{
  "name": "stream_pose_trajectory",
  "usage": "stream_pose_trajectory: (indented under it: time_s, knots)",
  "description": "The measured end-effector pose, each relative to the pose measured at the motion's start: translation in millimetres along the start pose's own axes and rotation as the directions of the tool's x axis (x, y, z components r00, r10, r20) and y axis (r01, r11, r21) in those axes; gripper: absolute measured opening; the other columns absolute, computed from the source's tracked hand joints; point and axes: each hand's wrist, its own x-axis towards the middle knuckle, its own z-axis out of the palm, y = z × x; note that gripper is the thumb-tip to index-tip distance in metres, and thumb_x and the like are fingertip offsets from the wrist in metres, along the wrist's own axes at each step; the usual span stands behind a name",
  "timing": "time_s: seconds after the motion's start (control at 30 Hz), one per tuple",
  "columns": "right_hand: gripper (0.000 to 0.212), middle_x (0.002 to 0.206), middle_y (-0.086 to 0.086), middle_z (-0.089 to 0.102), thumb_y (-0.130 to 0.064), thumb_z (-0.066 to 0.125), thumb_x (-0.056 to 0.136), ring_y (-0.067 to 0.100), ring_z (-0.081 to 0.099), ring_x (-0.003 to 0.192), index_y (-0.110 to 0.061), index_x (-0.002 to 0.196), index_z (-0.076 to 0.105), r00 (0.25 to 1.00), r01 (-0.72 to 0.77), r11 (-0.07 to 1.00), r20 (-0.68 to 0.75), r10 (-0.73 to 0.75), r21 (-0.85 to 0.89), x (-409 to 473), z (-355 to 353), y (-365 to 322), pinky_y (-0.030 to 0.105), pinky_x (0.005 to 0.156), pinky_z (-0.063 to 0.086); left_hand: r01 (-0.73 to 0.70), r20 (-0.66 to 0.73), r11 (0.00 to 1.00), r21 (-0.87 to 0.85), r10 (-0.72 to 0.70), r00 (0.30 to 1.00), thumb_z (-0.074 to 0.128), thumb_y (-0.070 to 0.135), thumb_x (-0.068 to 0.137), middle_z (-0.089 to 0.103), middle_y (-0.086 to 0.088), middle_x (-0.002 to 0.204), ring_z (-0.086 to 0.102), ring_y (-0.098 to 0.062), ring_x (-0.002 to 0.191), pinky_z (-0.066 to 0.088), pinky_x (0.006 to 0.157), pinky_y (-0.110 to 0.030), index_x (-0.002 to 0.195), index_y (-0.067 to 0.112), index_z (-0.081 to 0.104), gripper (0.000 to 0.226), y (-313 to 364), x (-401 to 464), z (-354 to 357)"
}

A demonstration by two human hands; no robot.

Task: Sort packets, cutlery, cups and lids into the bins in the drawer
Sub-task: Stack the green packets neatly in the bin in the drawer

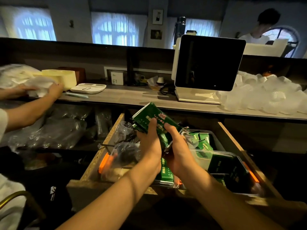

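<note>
Both hands, the left hand [149, 140] and right hand [177, 146], are curled round a stack of green packets [150, 116] above the drawer [93, 165], and the loosely held top ones could slide off and miss the clear bin [232, 155] just right of them.

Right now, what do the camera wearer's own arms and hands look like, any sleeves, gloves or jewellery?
Both forearms are bare from the bottom edge of the picture to the wrist, with no sleeve in view. The left hand and right hand wear no gloves. No watch, bracelet or ring shows on the visible sides, and no markings can be made out in the dim light.
</note>
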Motion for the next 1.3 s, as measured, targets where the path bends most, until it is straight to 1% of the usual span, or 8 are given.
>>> stream_pose_trajectory:
  time_s: [0.17,0.3,0.47,0.77,0.93,1.0,1.07,1.3]
  knots:
    - [0.022,0.090,0.012,0.074,-0.024,0.065,0.087,0.025,0.070,0.081,-0.008,0.102,0.065,0.996,0.009,0.998,0.092,-0.004,-0.062,5,-19,-20,0.036,0.077,0.055,0.037,0.142,0.999,0.032,-0.041,0.989,0.076,0.037,0.079,0.069,-0.014,0.118,0.067,-0.024,0.101,0.061,0.072,-0.034,0.133,0.009,0.053,0.065,16,13,-26]
    - [0.045,0.094,0.015,0.067,-0.025,0.073,0.066,0.024,0.069,0.075,-0.006,0.105,0.063,0.985,0.008,0.981,0.171,0.026,-0.196,12,-42,-38,0.031,0.061,0.057,0.009,0.247,0.985,0.173,-0.052,0.968,0.080,0.033,0.060,0.065,-0.019,0.123,0.062,-0.034,0.117,0.054,0.096,-0.056,0.127,0.005,0.056,0.077,40,18,-45]
    - [0.055,0.105,0.013,0.071,-0.020,0.077,0.069,0.025,0.070,0.090,-0.009,0.121,0.060,0.971,0.057,0.957,0.241,0.014,-0.286,20,-50,-47,0.034,0.071,0.058,-0.012,0.389,0.907,0.420,-0.168,0.906,0.067,0.029,0.089,0.076,-0.002,0.088,0.069,-0.023,0.098,0.052,0.100,-0.046,0.097,0.017,0.069,0.014,47,17,-42]
    - [0.030,0.092,0.011,0.069,-0.036,0.060,0.089,0.028,0.069,0.082,-0.013,0.108,0.064,0.999,0.027,0.986,0.027,-0.023,-0.167,16,-18,-26,0.041,0.073,0.055,0.076,0.253,0.926,0.369,-0.179,0.951,0.069,0.045,0.088,0.076,-0.003,0.081,0.073,-0.020,0.077,0.058,0.072,-0.034,0.092,0.019,0.073,0.026,29,21,-27]
    - [0.025,0.082,0.005,0.071,-0.041,0.061,0.086,0.025,0.068,0.084,-0.018,0.096,0.065,0.984,-0.102,0.929,0.103,0.148,-0.356,15,-12,-28,0.041,0.082,0.055,0.076,0.232,0.895,0.439,-0.195,0.953,0.068,0.049,0.088,0.077,-0.009,0.101,0.074,-0.026,0.094,0.058,0.089,-0.047,0.108,0.017,0.070,0.038,48,34,-50]
    - [0.025,0.080,0.006,0.073,-0.039,0.063,0.087,0.024,0.069,0.078,-0.016,0.097,0.066,0.966,-0.166,0.915,0.126,0.225,-0.368,18,-5,-25,0.035,0.073,0.056,0.096,0.203,0.893,0.440,-0.203,0.958,0.069,0.049,0.087,0.076,-0.010,0.105,0.073,-0.028,0.097,0.058,0.091,-0.049,0.112,0.017,0.068,0.041,54,40,-61]
    - [0.029,0.088,0.009,0.074,-0.037,0.066,0.087,0.025,0.071,0.078,-0.012,0.103,0.067,0.951,-0.220,0.905,0.125,0.282,-0.364,21,4,-19,0.033,0.066,0.058,0.113,0.178,0.884,0.455,-0.214,0.960,0.069,0.052,0.087,0.076,-0.009,0.107,0.073,-0.027,0.100,0.057,0.092,-0.050,0.113,0.019,0.067,0.042,57,43,-72]
    - [0.045,0.113,0.017,0.068,-0.043,0.068,0.087,0.032,0.068,0.100,-0.010,0.117,0.063,0.929,-0.325,0.856,0.032,0.368,-0.402,36,22,11,0.045,0.085,0.057,0.240,0.074,0.869,0.434,-0.300,0.951,0.066,0.040,0.089,0.070,-0.013,0.114,0.066,-0.028,0.108,0.055,0.091,-0.045,0.122,0.014,0.063,0.042,63,51,-108]
